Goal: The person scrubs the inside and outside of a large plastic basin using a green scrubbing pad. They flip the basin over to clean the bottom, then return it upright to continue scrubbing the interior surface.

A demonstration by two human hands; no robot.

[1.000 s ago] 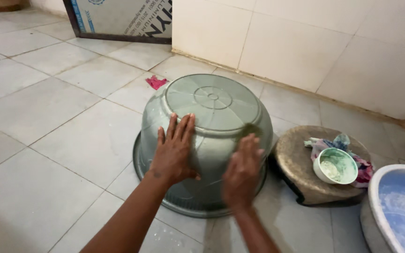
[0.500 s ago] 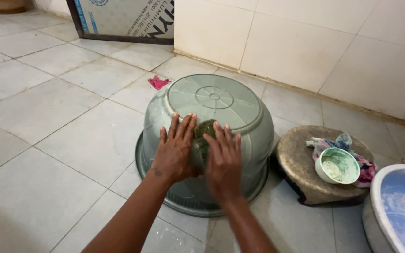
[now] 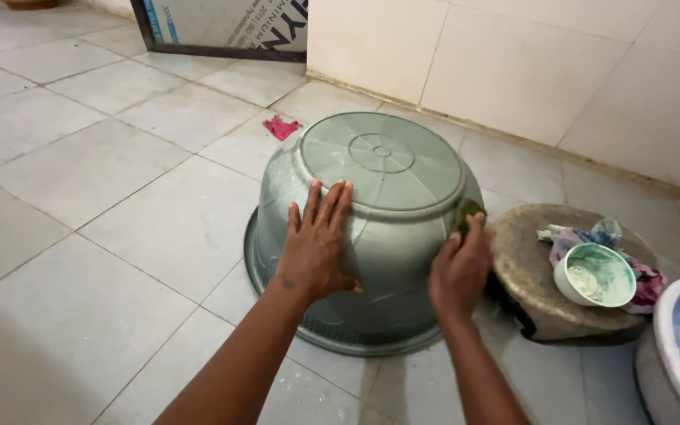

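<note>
Two bare hands are working on a grey-green plastic basin (image 3: 379,228) that is sitting upside down on the tiled floor (image 3: 80,181), its flat base facing up and slightly toward the wall, its wide rim lying on the tiles. The left hand (image 3: 316,244) is lying open and flat against the near side wall, fingers spread and pointing up toward the base, bracing the tub. The right hand (image 3: 460,267) is curling closed around a green scouring pad (image 3: 468,212), pressing it against the basin's right flank. Judging from this, the scrubbing of the outside is under way, and the next stroke is calling for steady pressure from the left palm so the tub is not sliding. The basin is round, so it has no long axis across; its central axis is standing nearly upright. Just beside it on the right, a low round stool (image 3: 529,267) is carrying a small green bowl (image 3: 594,273) and crumpled cloths (image 3: 584,234)
</note>
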